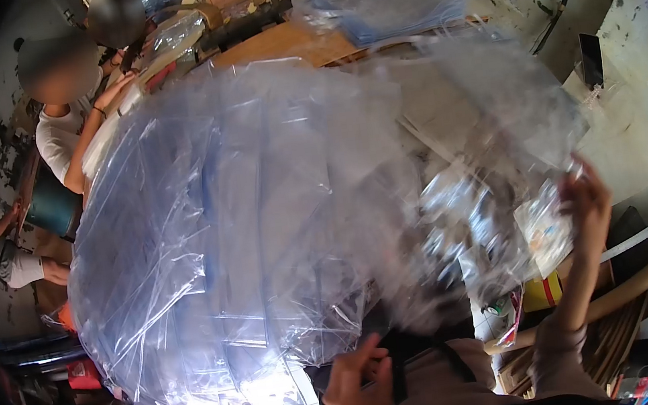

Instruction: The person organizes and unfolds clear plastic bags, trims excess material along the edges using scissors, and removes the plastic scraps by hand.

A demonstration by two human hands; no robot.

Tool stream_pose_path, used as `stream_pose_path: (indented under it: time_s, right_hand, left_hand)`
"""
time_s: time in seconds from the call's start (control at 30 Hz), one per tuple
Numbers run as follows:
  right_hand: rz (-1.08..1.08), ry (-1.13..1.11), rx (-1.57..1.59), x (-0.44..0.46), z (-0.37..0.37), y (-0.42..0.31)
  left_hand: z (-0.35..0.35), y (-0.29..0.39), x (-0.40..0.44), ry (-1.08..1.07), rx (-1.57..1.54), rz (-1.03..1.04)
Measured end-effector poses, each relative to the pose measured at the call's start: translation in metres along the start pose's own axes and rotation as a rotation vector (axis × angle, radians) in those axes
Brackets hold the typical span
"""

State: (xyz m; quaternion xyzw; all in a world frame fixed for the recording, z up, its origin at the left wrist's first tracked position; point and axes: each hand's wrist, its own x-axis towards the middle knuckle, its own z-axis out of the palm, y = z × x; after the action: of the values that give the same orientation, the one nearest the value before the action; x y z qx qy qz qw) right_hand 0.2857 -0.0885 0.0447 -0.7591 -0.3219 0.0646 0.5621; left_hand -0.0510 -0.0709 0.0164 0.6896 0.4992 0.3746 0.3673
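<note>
A big spread of overlapping clear plastic bags covers the table in front of me, their seams and edges in staggered rows. My right hand, raised on the right, is closed on the edge of a clear plastic bag. That bag is smeared by motion and stretches across the right part of the table. Close to my body, at the bottom, is my left hand. Its fingers are half bent and apart, just below the near edge of the spread, with nothing visible in them.
Another stack of clear bags lies at the back. A phone rests on the pale surface at right. Two people are at the left; a person in a white shirt has an arm at the table. Wooden strips lie below right.
</note>
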Motion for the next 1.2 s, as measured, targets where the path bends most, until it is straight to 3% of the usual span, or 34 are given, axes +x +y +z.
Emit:
stream_pose_path:
  time_s: [0.07, 0.13, 0.23, 0.3, 0.37, 0.4, 0.43, 0.47, 0.5, 0.53, 0.6, 0.67, 0.73, 0.8, 0.93, 1.07, 1.2]
  right_hand:
    - [-0.036, -0.025, 0.143, 0.066, -0.038, 0.014]
    - [-0.027, -0.042, 0.114, 0.137, -0.064, 0.016]
    - [-0.041, -0.203, 0.055, 0.232, -0.094, 0.046]
    - [0.084, -0.448, -0.283, 0.285, -0.104, 0.07]
    - [0.076, -0.426, -0.432, 0.313, -0.095, 0.082]
    - [0.079, -0.39, -0.579, 0.329, -0.094, 0.098]
    - [0.071, -0.408, -0.573, 0.345, -0.095, 0.117]
    - [-0.183, -0.26, -0.849, 0.371, -0.104, 0.15]
    - [-0.445, -0.096, -1.106, 0.372, -0.093, 0.154]
    - [-0.608, 0.036, -1.308, 0.37, -0.089, 0.155]
    - [-0.493, 0.161, -1.071, 0.321, -0.057, 0.114]
    - [-0.431, 0.055, -0.888, 0.255, -0.03, 0.067]
    - [-0.608, 0.003, -0.73, 0.191, -0.019, 0.039]
    - [-0.623, -0.077, -0.583, 0.136, -0.012, 0.02]
    - [-0.473, -0.182, -0.427, 0.086, -0.004, 0.002]
    - [-0.456, -0.351, -0.277, 0.066, 0.015, -0.013]
    - [-0.445, -0.458, -0.092, 0.028, 0.049, -0.025]
  left_hand:
    - [0.004, 0.005, 0.001, 0.004, -0.087, 0.012]
    - [0.005, 0.019, 0.012, -0.022, 0.026, 0.272]
    - [0.006, 0.015, 0.009, -0.026, 0.085, 0.316]
    - [0.004, 0.013, 0.009, 0.003, 0.115, 0.339]
    - [-0.01, 0.01, 0.007, -0.138, 0.092, 0.353]
    - [-0.009, -0.015, 0.004, 0.031, 0.065, 0.509]
    - [-0.024, -0.035, -0.008, 0.053, 0.213, 0.509]
    - [-0.039, -0.044, -0.013, 0.076, 0.361, 0.51]
    - [-0.071, -0.014, -0.008, -0.052, 0.669, 0.339]
    - [-0.083, -0.001, 0.005, 0.119, 0.764, 0.249]
    - [-0.117, -0.004, 0.03, 0.252, 0.899, 0.174]
    - [-0.14, -0.005, 0.069, 0.399, 1.107, 0.271]
    - [-0.152, -0.017, 0.091, 0.345, 1.103, 0.279]
    - [-0.149, -0.028, 0.1, 0.29, 1.105, 0.292]
    - [-0.146, -0.031, 0.111, 0.433, 1.075, 0.238]
    - [-0.145, -0.03, 0.105, 0.343, 0.929, 0.278]
    - [-0.118, -0.03, 0.088, 0.136, 0.7, 0.526]
